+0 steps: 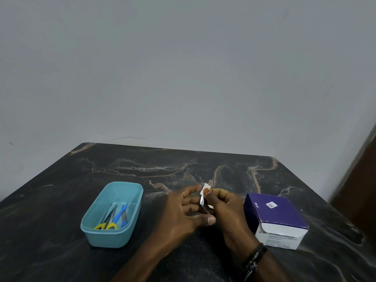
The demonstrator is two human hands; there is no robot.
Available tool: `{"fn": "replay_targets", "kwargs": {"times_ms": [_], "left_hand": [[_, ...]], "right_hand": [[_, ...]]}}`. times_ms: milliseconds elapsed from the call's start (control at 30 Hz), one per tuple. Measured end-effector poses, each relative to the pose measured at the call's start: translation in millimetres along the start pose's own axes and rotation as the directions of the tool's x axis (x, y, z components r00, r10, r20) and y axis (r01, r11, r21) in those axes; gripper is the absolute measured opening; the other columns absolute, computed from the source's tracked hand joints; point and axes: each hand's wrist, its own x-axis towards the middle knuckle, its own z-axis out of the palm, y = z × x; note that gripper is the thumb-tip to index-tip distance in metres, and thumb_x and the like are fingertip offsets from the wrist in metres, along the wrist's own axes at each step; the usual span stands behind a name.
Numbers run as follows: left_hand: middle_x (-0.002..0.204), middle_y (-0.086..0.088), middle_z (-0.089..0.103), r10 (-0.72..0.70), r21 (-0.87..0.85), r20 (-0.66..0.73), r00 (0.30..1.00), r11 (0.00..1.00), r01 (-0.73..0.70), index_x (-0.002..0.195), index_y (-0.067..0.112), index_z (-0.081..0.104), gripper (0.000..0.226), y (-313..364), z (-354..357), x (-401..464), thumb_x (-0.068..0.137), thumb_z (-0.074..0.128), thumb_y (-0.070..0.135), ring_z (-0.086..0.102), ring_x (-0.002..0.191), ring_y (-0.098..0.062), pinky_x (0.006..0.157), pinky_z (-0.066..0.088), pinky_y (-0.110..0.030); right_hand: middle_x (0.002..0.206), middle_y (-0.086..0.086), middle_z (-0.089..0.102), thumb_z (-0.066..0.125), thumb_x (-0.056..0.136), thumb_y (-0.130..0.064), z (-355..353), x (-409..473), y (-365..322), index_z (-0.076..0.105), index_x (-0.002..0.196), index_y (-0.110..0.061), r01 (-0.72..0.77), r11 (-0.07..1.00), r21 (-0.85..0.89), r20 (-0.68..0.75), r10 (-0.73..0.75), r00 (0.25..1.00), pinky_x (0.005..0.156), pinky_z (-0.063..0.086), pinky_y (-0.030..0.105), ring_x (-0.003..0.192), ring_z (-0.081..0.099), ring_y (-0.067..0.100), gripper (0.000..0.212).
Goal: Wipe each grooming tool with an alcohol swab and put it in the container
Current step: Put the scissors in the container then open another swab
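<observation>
My left hand holds a small metal grooming tool, likely a nail clipper, between thumb and fingers. My right hand pinches a white alcohol swab against the tool's upper end. Both hands meet above the middle of the dark marble table. To the left stands a light blue plastic container. Inside it lie yellow-handled scissors, a blue-handled tool and thin metal tweezers.
A purple and white box of alcohol swabs sits on the table right of my hands, its front flap open. A grey wall rises behind the table. A brown surface stands at the far right edge.
</observation>
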Motion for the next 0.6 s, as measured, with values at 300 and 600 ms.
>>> {"fn": "replay_targets", "kwargs": {"times_ms": [300,600], "left_hand": [[0.095,0.0,0.075,0.024,0.031,-0.078,0.997,0.999,-0.021,0.121,0.018,0.057,0.065,-3.9,0.3,2.9,0.065,0.084,-0.003,0.073,0.087,-0.011,0.07,0.056,-0.019],[0.113,-0.012,0.071,-0.003,-0.006,-0.082,0.997,1.0,0.003,0.137,0.006,0.048,0.082,-11.5,-1.9,5.3,0.064,0.079,-0.013,0.072,0.095,-0.015,0.076,0.059,-0.024]], "right_hand": [[0.076,0.016,0.074,0.064,0.09,-0.013,-1.7,-0.3,-1.1,0.071,0.081,-0.002,0.021,0.999,0.036,-0.003,-0.021,1.0,0.064,0.054,0.035,0.067,0.067,0.023,0.016],[0.079,0.018,0.074,0.073,0.082,-0.013,-8.8,4.3,2.7,0.074,0.081,0.0,-0.039,0.999,-0.031,0.097,0.041,0.994,0.074,0.055,0.042,0.072,0.069,0.027,0.013]]}}
